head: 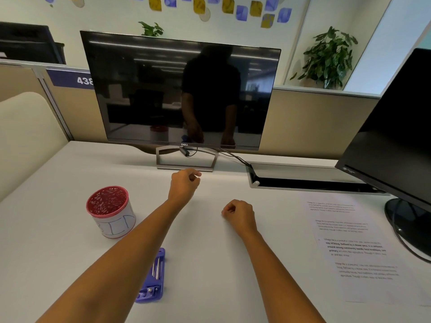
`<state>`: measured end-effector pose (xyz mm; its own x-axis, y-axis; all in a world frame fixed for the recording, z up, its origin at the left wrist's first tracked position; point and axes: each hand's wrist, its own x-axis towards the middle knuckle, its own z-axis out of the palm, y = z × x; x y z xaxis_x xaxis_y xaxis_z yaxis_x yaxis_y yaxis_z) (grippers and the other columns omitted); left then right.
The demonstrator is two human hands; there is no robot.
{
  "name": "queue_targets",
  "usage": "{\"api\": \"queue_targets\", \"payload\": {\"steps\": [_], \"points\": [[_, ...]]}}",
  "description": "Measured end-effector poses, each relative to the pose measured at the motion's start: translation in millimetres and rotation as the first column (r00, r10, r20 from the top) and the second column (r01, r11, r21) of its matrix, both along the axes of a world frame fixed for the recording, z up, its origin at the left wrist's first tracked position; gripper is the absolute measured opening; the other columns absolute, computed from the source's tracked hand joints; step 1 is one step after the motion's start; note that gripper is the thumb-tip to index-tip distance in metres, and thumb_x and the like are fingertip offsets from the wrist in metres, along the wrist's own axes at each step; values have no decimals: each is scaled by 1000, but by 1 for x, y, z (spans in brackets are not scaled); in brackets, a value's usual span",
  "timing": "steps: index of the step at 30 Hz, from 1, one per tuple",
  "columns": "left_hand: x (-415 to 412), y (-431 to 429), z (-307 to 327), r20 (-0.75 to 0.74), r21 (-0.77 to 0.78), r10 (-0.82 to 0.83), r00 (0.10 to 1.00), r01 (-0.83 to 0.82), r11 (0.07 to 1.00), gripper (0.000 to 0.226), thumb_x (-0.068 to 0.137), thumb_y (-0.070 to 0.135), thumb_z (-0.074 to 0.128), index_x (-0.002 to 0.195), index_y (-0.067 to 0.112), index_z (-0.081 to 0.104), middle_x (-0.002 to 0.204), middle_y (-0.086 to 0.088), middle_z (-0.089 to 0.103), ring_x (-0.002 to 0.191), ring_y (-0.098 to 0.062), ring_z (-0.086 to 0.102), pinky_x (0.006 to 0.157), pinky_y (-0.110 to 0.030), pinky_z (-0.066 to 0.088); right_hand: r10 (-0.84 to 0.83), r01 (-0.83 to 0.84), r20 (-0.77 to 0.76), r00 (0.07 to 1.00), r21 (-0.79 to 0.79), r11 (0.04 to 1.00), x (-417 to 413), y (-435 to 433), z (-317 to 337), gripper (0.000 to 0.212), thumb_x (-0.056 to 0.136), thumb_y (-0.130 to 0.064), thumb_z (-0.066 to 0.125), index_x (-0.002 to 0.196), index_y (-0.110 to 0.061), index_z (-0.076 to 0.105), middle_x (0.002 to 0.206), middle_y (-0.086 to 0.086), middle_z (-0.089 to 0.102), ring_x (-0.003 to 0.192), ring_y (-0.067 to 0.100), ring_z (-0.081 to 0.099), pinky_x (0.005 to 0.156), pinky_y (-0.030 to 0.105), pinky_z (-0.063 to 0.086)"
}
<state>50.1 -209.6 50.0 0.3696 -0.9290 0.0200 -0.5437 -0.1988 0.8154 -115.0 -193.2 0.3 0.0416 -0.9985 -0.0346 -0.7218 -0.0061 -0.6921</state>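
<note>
My left hand (185,184) hovers over the white desk (210,264) just in front of the monitor's stand, fingers curled in, thumb against the forefinger, nothing visible in it. Nearer and to the right, my right hand (239,214) is a loose fist low over the desk, holding nothing visible. A purple plastic tool with metal parts (152,278) lies under my left forearm, partly hidden by it. A red-rimmed perforated cup with a white paper wrap (109,210) stands left of my left arm.
A dark Dell monitor (182,89) stands at the back of the desk, its stand (186,162) close to my left hand. A second black monitor (396,148) is at the right. A printed sheet (354,248) lies at the right. An open cable slot (303,183) runs behind it.
</note>
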Motion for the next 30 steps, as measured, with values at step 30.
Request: {"api": "queue_targets", "payload": {"steps": [30], "points": [[15, 8, -6, -3, 10, 17, 1000, -17, 1000, 25, 88, 12, 59, 111, 4, 65, 108, -18, 69, 93, -26, 67, 90, -29, 50, 131, -129, -124, 984, 28, 991, -1, -12, -1, 12, 90, -10, 53, 94, -4, 63, 108, 14, 65, 89, 20, 58, 77, 25, 46]]}}
